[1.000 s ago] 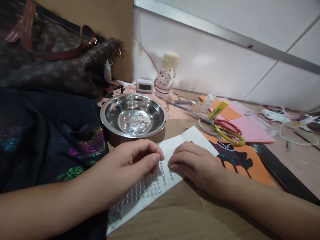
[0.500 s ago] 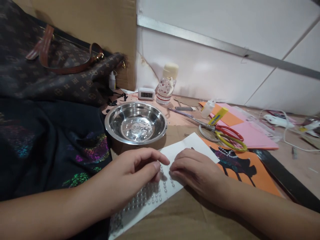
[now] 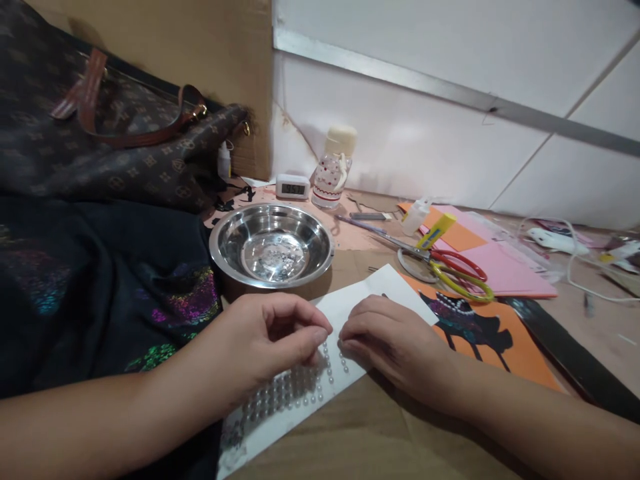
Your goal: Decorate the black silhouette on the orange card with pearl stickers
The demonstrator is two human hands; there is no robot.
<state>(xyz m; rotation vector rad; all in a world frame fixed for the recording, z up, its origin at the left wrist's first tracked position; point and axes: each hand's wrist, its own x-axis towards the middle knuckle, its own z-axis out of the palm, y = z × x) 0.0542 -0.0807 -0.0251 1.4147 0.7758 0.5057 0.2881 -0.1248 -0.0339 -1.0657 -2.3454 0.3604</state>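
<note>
- White rectangular paper sheet (image 3: 340,303) with rows of round pearly beads (image 3: 287,393), aslant at lower centre of the frame.
- Left hand (image 3: 287,333) over the beads; grip narrow, thumb and forefinger together; cannot tell if around a bead.
- Right hand (image 3: 395,340) on the sheet, fingers curled; cannot tell what, if anything, in its grip.
- Shiny round metal bowl (image 3: 273,223), centre of the frame.
</note>
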